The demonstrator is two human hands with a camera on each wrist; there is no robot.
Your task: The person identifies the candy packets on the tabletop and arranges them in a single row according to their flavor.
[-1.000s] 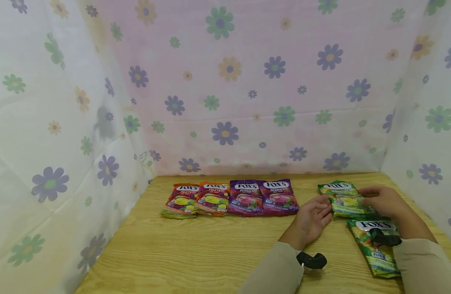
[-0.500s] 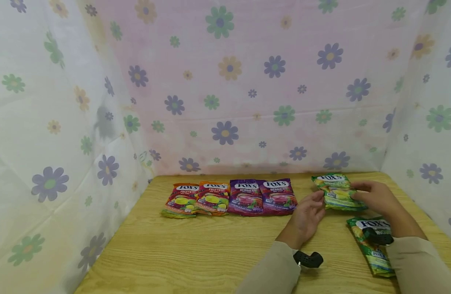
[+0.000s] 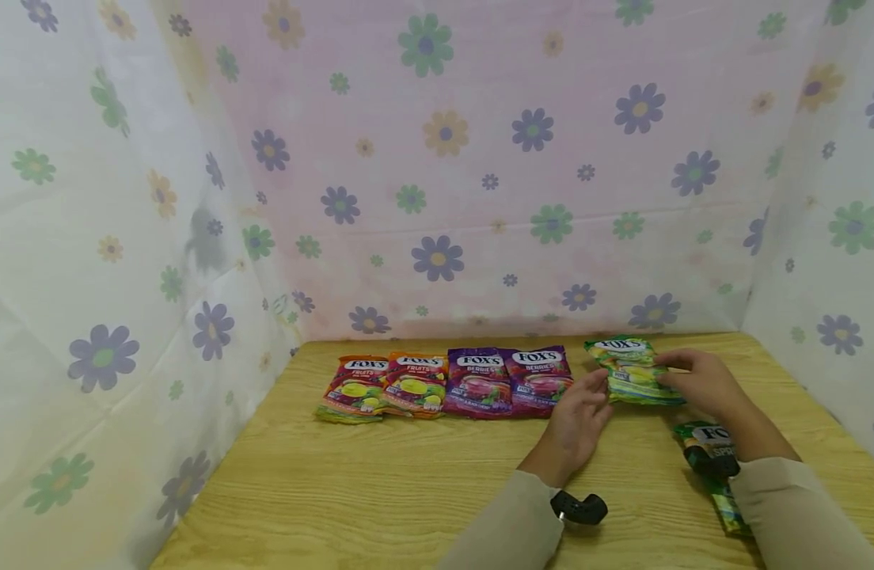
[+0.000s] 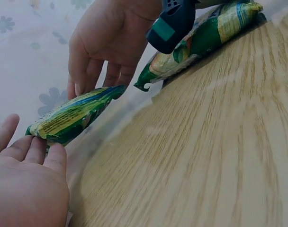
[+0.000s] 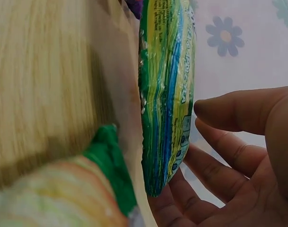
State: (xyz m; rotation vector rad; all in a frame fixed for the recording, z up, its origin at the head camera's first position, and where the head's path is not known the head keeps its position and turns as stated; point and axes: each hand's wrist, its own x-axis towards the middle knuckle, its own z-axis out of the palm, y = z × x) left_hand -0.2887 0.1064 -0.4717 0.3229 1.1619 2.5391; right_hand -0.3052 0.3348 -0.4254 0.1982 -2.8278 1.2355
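My right hand (image 3: 704, 385) pinches the right side of a green Fox's candy bag (image 3: 632, 372), thumb on the front face and fingers at its lower edge in the right wrist view. In the head view the bag lies front up, right of the purple bags. My left hand (image 3: 572, 419) touches its left edge; the left wrist view shows the fingertips (image 4: 36, 150) against the bag's end and the thumb apart. A second green Fox's bag (image 3: 725, 507) lies nearer on the table, partly hidden under my right wrist.
Two red-orange Fox's Fruits bags (image 3: 355, 389) and two purple Fox's Berries bags (image 3: 477, 384) form a row along the back of the wooden table (image 3: 380, 491). Flower-printed cloth (image 3: 437, 174) walls the table at the back and sides.
Both hands have moved left, bringing the held green candy bag closer to the purple bags. The other green bag and the row stay where they were.
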